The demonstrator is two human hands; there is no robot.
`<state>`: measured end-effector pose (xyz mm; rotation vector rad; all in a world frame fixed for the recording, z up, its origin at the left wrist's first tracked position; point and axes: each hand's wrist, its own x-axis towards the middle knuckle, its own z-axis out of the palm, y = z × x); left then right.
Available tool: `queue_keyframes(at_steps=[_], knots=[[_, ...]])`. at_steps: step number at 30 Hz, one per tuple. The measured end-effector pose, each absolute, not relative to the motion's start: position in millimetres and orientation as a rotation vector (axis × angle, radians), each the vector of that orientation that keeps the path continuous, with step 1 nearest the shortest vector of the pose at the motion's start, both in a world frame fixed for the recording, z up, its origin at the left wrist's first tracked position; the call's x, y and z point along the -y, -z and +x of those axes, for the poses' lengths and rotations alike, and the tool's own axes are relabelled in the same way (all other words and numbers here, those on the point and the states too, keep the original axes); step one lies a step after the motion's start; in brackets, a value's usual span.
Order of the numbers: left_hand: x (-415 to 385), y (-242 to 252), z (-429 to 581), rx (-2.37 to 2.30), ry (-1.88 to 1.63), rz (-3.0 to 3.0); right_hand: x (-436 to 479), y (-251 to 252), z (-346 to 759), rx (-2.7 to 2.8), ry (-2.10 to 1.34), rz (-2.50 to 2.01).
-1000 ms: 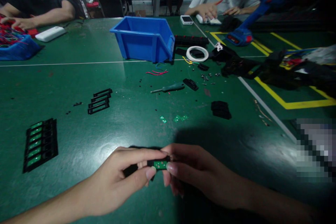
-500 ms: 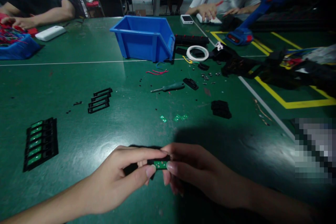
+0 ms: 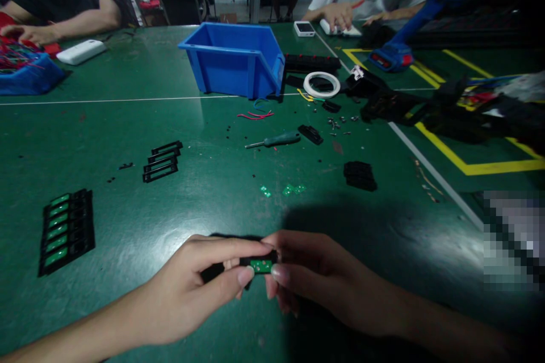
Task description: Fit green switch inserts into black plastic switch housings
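Between both hands, near the bottom middle, is a small green circuit board [image 3: 261,266] set in a black plastic housing. My left hand [image 3: 200,281] pinches its left end, thumb below and forefinger along the top. At the other end, my right hand [image 3: 315,275] grips it with thumb and fingers. The hands hide much of the housing. Farther left lies a row of black housings with green boards [image 3: 67,232]. Several black rectangular frames [image 3: 162,162] lie beyond the left hand. Loose small green boards [image 3: 293,189] are on the table ahead.
A blue bin [image 3: 232,62] stands at the back, with a screwdriver [image 3: 276,140], screws [image 3: 337,123] and a white ring of tape [image 3: 322,85] nearby. Stacked black parts [image 3: 360,175] lie right. A blue power tool [image 3: 395,54] stands back right. Two people sit across the table [image 3: 128,125].
Both hands keep the same grip on the board and housing, with barely any movement. The whole view has shifted very slightly.
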<state>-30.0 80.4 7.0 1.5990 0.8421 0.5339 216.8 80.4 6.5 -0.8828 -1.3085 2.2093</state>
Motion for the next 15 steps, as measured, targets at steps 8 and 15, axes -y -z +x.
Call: queue_keyframes(at_steps=[8, 15], knots=[[-80.1, -6.1, -30.7, -0.856, -0.523, 1.594, -79.9, -5.6, 217.6, 1.322, -2.201, -0.904], [-80.0, -7.4, -28.8, -0.854, -0.539, 1.597, -82.2, -7.2, 216.7, 1.365, -2.192, -0.899]])
